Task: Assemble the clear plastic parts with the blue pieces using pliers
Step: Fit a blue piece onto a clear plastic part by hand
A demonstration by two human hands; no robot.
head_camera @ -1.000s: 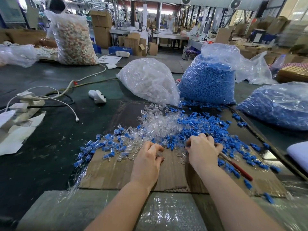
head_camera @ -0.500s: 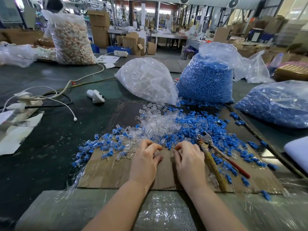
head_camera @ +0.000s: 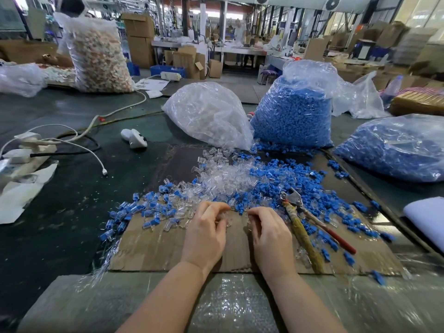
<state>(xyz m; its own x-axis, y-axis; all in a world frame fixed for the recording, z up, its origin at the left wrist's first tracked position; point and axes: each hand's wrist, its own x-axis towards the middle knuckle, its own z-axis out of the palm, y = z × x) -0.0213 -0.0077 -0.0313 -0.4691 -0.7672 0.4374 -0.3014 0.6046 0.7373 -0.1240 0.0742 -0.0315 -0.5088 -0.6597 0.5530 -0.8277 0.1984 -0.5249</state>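
Loose clear plastic parts (head_camera: 223,176) and blue pieces (head_camera: 286,179) lie heaped on a cardboard sheet (head_camera: 156,246). Left of them sit several joined clear-and-blue pieces (head_camera: 146,207). My left hand (head_camera: 206,236) has its fingers curled and pinches a clear plastic part at the heap's near edge. My right hand (head_camera: 269,236) is close beside it, fingers curled down over clear parts; what they hold is hidden. The pliers (head_camera: 300,219), with one worn wrapped handle and one red one, lie on the cardboard just right of my right hand, untouched.
A bag of clear parts (head_camera: 206,114) and two bags of blue pieces (head_camera: 293,111) (head_camera: 396,147) stand behind the heap. White cables and a power strip (head_camera: 31,145) lie at the left. Bubble wrap (head_camera: 228,306) covers the near edge. A white pad (head_camera: 427,217) sits at the right.
My right hand put the pliers down on the cardboard and moved left towards my left hand. My left hand stayed at the heap's edge, fingers working a clear part.
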